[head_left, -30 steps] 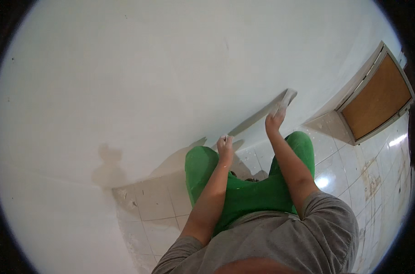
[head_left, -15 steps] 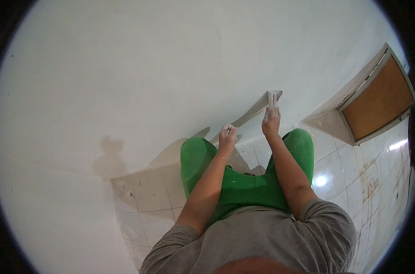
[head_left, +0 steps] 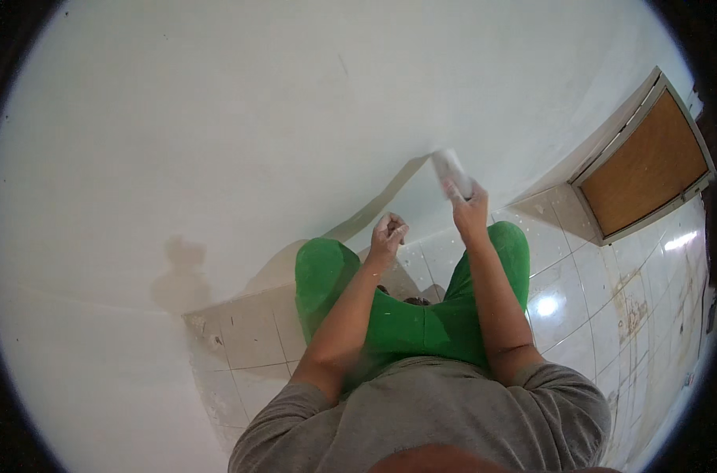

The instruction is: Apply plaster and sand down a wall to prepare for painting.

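Note:
My right hand [head_left: 471,210] grips a pale, dusty sheet of sandpaper [head_left: 451,171], blurred by motion. The sheet stands up past the fingers, at the white wall [head_left: 248,126]; whether it touches the wall is hard to tell. White dust coats the fingertips. Left of it and lower, my left hand [head_left: 387,235] is curled into a loose fist above the gap between my knees, with white dust on its fingers. No object shows in it.
My green-trousered knees [head_left: 327,268] are bent close to the wall. Pale floor tiles [head_left: 252,331] with stains and specks lie around me. At the right is a brown panel in a grey frame [head_left: 646,169]. Shadows fall across the wall.
My right hand has gone from fingers laid straight along the sheet at the wall to gripping its lower end, with the sheet now tilted leftward. My left fist has barely shifted.

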Tool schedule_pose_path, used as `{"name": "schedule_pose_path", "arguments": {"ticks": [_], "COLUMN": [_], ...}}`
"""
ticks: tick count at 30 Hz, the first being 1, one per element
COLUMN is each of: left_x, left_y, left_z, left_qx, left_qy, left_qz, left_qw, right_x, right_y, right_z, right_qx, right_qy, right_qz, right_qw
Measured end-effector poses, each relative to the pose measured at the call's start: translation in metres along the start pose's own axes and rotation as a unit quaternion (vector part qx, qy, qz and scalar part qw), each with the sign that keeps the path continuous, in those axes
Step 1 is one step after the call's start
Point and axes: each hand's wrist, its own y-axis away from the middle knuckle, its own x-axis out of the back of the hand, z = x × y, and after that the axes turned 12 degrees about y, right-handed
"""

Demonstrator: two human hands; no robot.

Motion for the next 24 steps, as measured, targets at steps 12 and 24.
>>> {"name": "schedule_pose_path", "arguments": {"ticks": [12,24], "left_x": [0.015,0.003], "left_y": [-0.011,-0.005], "left_z": [0.013,0.032], "left_qx": [0.054,0.332], "left_qy": [0.048,0.048], "left_qz": [0.193,0.070], "left_qw": [0.978,0.939], "right_x": [-0.080,-0.085], "right_y": [0.016,0.006], "right_z": [0.044,0.054], "right_qx": [-0.095,-0.033], "right_qy": [-0.340,-0.297], "right_qz": [-0.331,-0.207], "right_qw": [0.875,0.932]}}
